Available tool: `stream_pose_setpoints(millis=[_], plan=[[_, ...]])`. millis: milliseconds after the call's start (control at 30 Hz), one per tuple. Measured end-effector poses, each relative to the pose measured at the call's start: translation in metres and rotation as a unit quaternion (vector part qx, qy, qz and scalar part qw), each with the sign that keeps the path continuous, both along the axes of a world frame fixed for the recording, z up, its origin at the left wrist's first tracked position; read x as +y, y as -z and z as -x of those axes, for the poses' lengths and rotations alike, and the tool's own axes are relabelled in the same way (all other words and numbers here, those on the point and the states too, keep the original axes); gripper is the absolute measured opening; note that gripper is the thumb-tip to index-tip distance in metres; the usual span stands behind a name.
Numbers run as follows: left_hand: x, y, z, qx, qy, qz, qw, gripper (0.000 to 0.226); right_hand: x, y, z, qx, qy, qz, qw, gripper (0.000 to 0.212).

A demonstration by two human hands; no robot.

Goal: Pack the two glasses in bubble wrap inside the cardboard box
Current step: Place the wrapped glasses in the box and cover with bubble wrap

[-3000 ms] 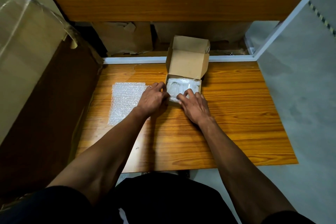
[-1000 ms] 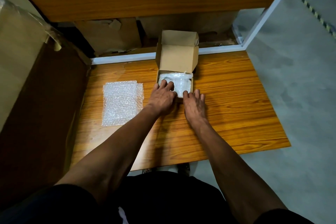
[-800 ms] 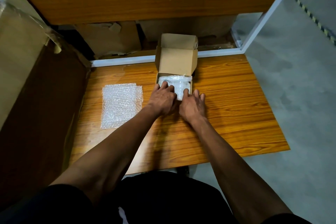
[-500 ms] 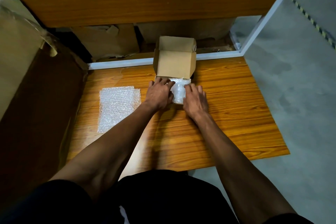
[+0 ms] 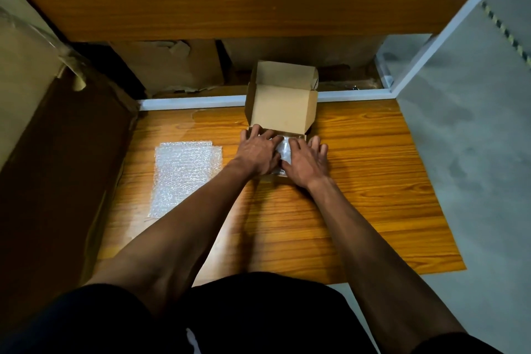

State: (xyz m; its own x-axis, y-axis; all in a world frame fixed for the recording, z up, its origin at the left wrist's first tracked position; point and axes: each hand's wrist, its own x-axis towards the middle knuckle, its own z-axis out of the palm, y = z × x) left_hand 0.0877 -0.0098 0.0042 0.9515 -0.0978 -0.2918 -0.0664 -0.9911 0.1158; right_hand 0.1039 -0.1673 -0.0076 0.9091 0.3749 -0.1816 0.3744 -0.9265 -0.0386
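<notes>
Both hands moved forward: left hand [image 5: 258,151] and right hand [image 5: 306,162] press flat, fingers released, on bubble wrap [image 5: 283,149] inside the cardboard box [image 5: 283,106].

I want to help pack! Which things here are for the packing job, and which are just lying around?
For the job:
- small cardboard box, lid up
- bubble-wrapped bundle inside it
- left hand and right hand, both flat on the bundle
- spare bubble wrap sheet on the table

Just lying about:
- big carton on the left
- torn cardboard behind the table
</notes>
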Motion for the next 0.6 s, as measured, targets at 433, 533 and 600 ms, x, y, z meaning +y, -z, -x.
stream_pose_setpoints(millis=[433, 533, 600], plan=[[0.018, -0.003, -0.004, 0.086, 0.041, 0.023, 0.995, 0.087, -0.011, -0.017, -0.005, 0.151, 0.011, -0.076, 0.986, 0.079], [0.017, -0.007, -0.001, 0.115, 0.044, 0.017, 0.992, 0.100, -0.017, -0.028, -0.009, 0.180, 0.015, -0.058, 0.982, 0.079], [0.014, -0.009, -0.001, 0.123, 0.041, 0.011, 0.992, 0.103, -0.015, -0.031, -0.009, 0.185, 0.014, -0.041, 0.982, 0.082]])
